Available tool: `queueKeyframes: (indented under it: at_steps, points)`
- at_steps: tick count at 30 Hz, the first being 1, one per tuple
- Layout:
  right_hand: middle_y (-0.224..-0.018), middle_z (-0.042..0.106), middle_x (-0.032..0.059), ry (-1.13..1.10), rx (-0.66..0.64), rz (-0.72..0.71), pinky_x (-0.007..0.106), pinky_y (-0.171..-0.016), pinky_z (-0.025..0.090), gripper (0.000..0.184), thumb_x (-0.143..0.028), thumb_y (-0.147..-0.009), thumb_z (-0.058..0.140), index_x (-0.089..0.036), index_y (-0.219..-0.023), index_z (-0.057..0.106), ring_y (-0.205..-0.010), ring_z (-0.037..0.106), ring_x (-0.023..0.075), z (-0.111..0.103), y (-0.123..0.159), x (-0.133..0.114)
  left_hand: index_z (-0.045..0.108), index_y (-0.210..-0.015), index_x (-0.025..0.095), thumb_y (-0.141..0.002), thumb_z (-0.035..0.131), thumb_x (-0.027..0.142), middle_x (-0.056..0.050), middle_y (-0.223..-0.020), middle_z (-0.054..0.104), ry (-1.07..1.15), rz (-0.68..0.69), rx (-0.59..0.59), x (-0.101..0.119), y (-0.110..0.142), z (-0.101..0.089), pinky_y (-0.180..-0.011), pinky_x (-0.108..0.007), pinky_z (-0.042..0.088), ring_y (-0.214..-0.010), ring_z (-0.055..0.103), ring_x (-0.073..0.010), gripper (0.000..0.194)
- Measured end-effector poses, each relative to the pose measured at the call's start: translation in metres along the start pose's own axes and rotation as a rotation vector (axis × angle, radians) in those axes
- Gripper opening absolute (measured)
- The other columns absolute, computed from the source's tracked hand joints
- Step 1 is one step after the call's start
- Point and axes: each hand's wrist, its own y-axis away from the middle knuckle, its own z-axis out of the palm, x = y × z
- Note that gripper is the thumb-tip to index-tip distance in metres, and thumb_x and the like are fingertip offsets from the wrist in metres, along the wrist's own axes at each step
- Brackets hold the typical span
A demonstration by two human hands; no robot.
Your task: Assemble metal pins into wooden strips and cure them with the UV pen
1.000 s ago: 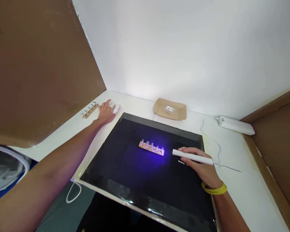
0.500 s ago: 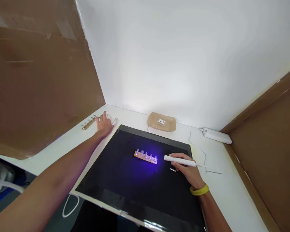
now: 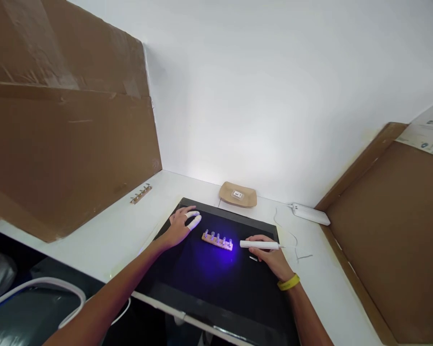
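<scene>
My right hand [image 3: 269,254] grips a white stick-shaped UV lamp [image 3: 259,244], which casts purple light leftward. Just left of the lamp's tip, a narrow wooden strip [image 3: 217,241] carries several upright clear nail tips, glowing purple, on the black mat [image 3: 187,269]. My left hand [image 3: 182,226] is over the mat's left part, beside the strip and apart from it. White covers sheathe its thumb and index finger; the fingers are apart with nothing seen between them. A small shiny sliver [image 3: 253,258] lies below the lamp.
Another strip with small upright pieces [image 3: 140,193] lies on the white table by the left cardboard wall [image 3: 72,144]. A brown paper tray [image 3: 238,194] holds a small labelled item at the back. To the right are a white power bank [image 3: 311,214] and a thin cable [image 3: 296,245].
My left hand has moved right, from beside the far-left strip to over the black mat. My right hand still holds the lit lamp by the wooden strip. The view has tilted slightly.
</scene>
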Motion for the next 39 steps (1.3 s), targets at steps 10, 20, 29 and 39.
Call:
queueKeyframes:
  at_steps: [10,20,29,39]
  points:
    - [-0.102,0.081,0.0083,-0.046,0.048,0.006,0.024,-0.048,0.045,0.044,-0.053,-0.064,0.091,-0.020,-0.092,0.079,-0.066,0.063,0.0146,0.000,0.007,0.011,0.073,-0.119,0.034,-0.104,0.049,0.052,-0.004,-0.150,0.061,-0.071,0.092,-0.033,0.009,0.032,0.004,-0.121,-0.065,0.030,-0.146,0.045,-0.0327,0.034]
    - [-0.105,0.081,0.0083,-0.066,0.038,0.014,0.025,-0.048,0.048,0.043,-0.052,-0.065,0.091,-0.022,-0.092,0.079,-0.069,0.067,0.0170,-0.001,0.009,0.012,0.070,-0.136,0.032,-0.067,0.083,0.080,-0.013,-0.166,0.043,-0.195,0.434,-0.261,0.063,0.015,0.014,-0.123,-0.071,0.020,-0.154,0.029,-0.0492,0.085]
    - [-0.106,0.081,0.0076,-0.048,0.038,0.013,0.029,-0.056,0.055,0.038,-0.050,-0.070,0.089,-0.024,-0.096,0.081,-0.080,0.071,0.0217,-0.002,0.010,0.014,0.077,-0.117,0.032,-0.071,0.086,0.069,-0.010,-0.153,0.059,-0.218,0.522,-0.400,0.076,-0.021,0.040,-0.122,-0.068,0.023,-0.148,0.041,-0.0427,0.059]
    - [-0.109,0.080,0.0083,-0.003,0.035,0.011,0.036,-0.075,0.062,0.037,-0.051,-0.074,0.088,-0.024,-0.098,0.081,-0.089,0.074,0.0241,-0.004,0.010,0.017,0.080,-0.100,0.029,-0.080,0.083,0.062,-0.007,-0.138,0.070,-0.109,0.542,-0.461,0.075,-0.028,0.047,-0.121,-0.065,0.016,-0.138,0.053,-0.0348,0.039]
